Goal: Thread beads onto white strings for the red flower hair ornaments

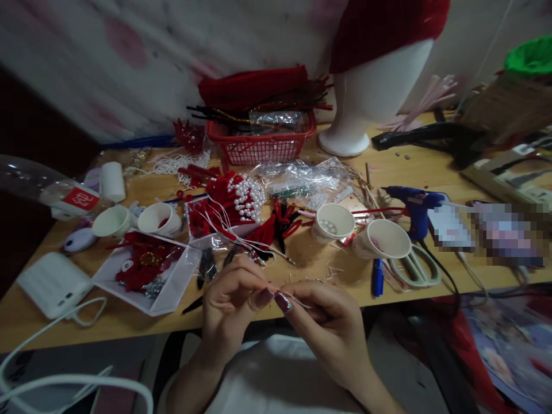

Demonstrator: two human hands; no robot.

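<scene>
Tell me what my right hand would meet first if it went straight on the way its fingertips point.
The right hand would most likely meet the left hand first: the left fingertips lie just ahead, though exact depth there is hard to judge.

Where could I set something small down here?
The table between the white mannequin head and the blue glue gun is mostly bare, bar two small bits. A narrow strip lies in front of the white tray. The middle is crowded: pearl strands, plastic packets, paper cups.
</scene>
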